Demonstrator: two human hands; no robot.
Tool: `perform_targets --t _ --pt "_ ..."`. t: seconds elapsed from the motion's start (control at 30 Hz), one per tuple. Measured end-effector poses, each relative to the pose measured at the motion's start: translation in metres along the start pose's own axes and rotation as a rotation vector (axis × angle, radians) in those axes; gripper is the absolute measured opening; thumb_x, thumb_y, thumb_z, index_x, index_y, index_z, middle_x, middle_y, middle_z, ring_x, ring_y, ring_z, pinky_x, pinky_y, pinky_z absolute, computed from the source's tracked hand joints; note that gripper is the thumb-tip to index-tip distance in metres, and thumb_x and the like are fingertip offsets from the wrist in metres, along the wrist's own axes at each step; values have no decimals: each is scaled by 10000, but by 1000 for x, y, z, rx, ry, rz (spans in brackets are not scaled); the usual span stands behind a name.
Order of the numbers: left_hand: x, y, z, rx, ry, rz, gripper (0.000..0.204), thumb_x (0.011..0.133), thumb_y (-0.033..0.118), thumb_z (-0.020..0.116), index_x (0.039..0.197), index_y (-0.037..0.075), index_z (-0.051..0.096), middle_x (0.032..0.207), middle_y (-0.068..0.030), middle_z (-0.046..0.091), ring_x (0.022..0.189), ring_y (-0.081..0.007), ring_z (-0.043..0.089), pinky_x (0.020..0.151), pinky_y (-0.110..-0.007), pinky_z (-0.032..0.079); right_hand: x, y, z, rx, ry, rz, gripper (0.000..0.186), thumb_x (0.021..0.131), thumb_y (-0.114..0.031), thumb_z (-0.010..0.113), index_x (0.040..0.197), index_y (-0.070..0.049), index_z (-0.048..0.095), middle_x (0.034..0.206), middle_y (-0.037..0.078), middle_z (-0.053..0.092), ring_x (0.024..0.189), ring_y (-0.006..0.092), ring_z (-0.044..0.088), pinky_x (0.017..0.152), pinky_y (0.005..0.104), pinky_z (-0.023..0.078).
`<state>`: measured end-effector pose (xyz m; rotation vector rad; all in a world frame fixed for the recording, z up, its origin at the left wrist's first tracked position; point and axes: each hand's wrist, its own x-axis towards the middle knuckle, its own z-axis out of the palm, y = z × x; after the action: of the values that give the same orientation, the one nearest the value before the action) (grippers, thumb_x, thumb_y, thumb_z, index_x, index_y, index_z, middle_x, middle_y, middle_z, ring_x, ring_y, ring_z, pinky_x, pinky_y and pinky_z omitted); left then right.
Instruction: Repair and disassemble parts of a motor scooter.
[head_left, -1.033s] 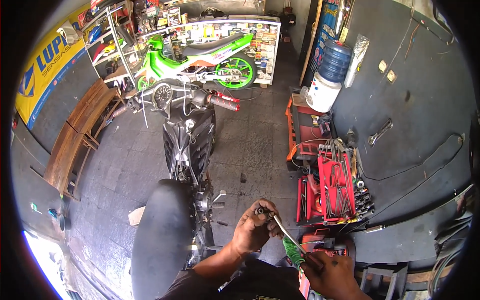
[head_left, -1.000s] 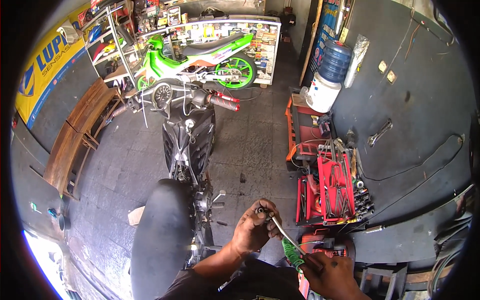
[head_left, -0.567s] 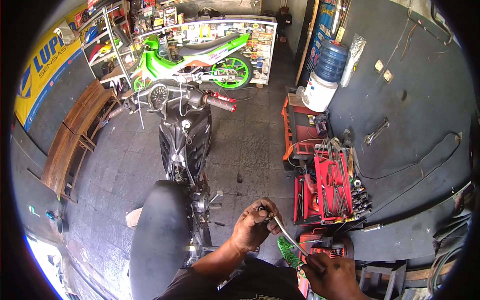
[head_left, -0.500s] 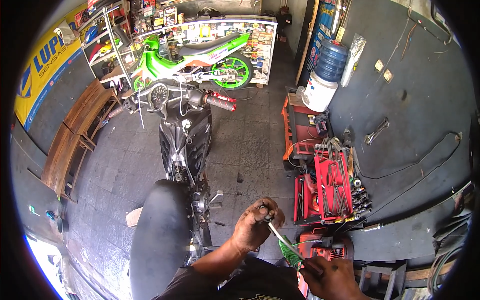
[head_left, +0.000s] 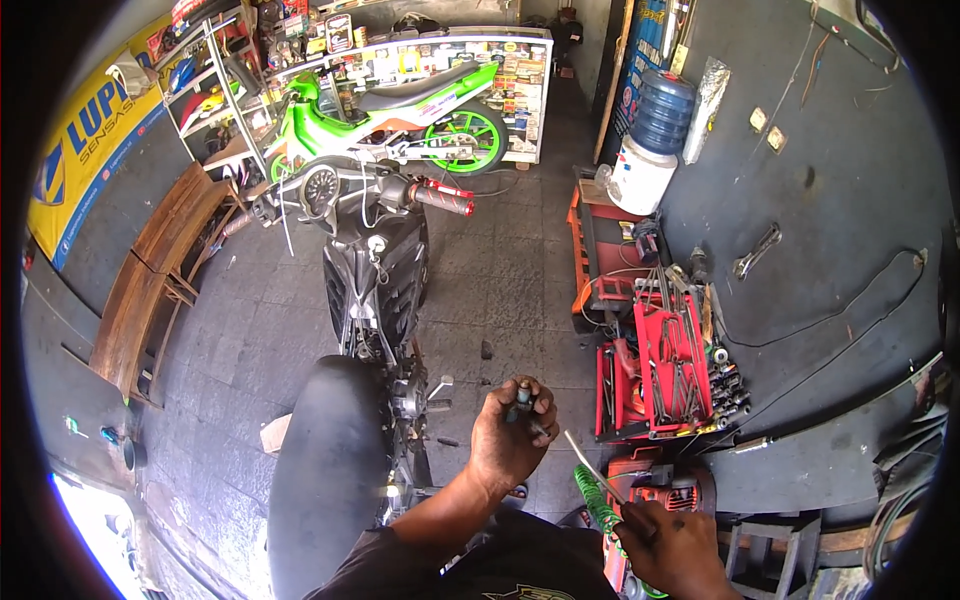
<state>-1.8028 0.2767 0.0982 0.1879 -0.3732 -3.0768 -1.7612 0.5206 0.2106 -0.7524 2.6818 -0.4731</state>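
Observation:
In front of my body, my left hand (head_left: 508,438) is closed round a small dark metal part (head_left: 521,408), whose exact kind I cannot make out. Lower down on the right, my right hand (head_left: 675,550) grips a screwdriver (head_left: 590,460) by its handle, which the fingers mostly cover. The pale shaft points up and left, its tip a short way from my left hand and apart from the part. Left of my hands stands a dark motorcycle (head_left: 335,450), its black seat beside my left forearm.
A red tool tray (head_left: 672,375) full of wrenches and sockets stands at right. Below it lie a green coil spring (head_left: 592,490) and a red machine (head_left: 655,490). A green motorcycle (head_left: 390,130) stands before a display case; a wooden bench (head_left: 150,280) lines the left wall.
The screwdriver's tip has come away from the part in my left hand. My left hand has turned, showing the part more, and my right hand has shifted slightly right and down.

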Motion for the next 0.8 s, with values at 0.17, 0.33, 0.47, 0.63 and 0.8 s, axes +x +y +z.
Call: perform_targets --t 0.17,0.33,0.47,0.63,0.8 --pt "2 -7 5 -94 8 -82 295 914 378 613 946 85 600 832 -35 532 683 -140 420 533 -267 355 -11 -3 1 71 2 -58 253 879 -245 693 1065 -86 630 827 125 715 722 350 699 628 448 549" --pt "1 -8 0 -41 29 -43 296 914 382 613 961 90 607 848 -37 545 686 -142 427 531 -268 359 -14 -4 9 21 -44 -90 258 868 -251 702 1053 -84 633 812 132 709 688 345 692 617 454 547" --pt "-1 -9 2 -1 38 -10 270 911 369 612 945 101 603 844 -32 533 677 -140 416 531 -263 347 -17 2 26 34 -9 -46 277 861 -279 707 1047 -85 639 757 152 689 659 345 682 600 464 540" --pt "-4 -7 -2 62 39 -33 264 902 373 592 887 110 572 803 -21 501 659 -130 392 512 -261 313 -18 -3 12 32 -158 -30 281 865 -276 703 1057 -80 641 744 155 685 668 354 682 600 458 539" --pt "-4 -9 2 81 20 -34 270 906 373 580 911 103 565 793 -33 517 613 -125 387 490 -252 309 -18 -2 12 139 -6 -13 284 864 -254 706 1071 -72 638 780 159 693 712 373 684 611 456 541"
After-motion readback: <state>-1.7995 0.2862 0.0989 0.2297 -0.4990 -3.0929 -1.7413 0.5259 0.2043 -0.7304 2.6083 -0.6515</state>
